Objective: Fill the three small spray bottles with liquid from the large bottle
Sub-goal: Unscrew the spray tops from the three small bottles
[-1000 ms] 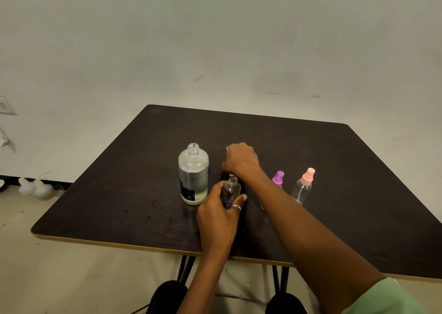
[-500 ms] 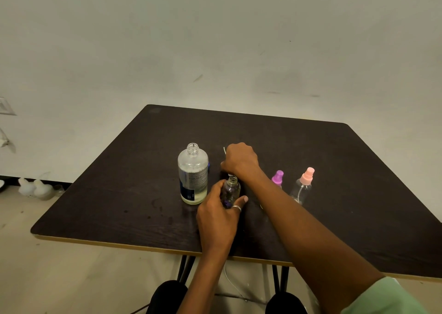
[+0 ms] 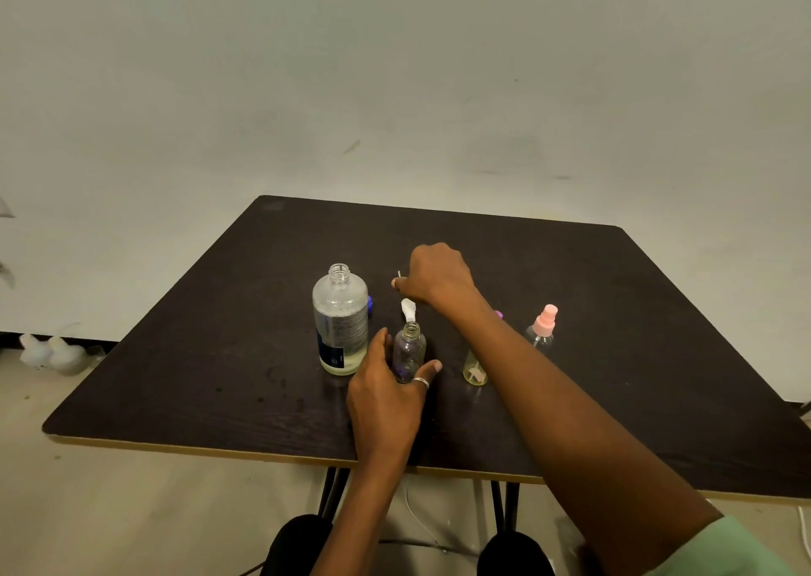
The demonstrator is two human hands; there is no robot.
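Note:
The large clear bottle (image 3: 340, 318) stands uncapped on the dark table (image 3: 197, 356), with a little liquid at its bottom. Just right of it, my left hand (image 3: 386, 395) grips a small open spray bottle (image 3: 409, 349) that stands upright. Beyond that bottle, my right hand (image 3: 434, 279) hovers with curled fingers that pinch a white spray pump (image 3: 408, 310); its thin tube sticks out by the fingertips. A purple-capped small bottle (image 3: 475, 369) holding yellowish liquid stands partly behind my right forearm. Right of it stands a pink-capped small bottle (image 3: 542, 329).
A blue cap (image 3: 370, 305) peeks out behind the large bottle. White plastic bottles (image 3: 48, 353) lie on the floor at the left by the wall. The table's light front edge (image 3: 219, 452) runs close to my knees.
My right hand has drifted slightly away from me, and the white spray pump now shows below it. My left hand keeps its hold on the small bottle.

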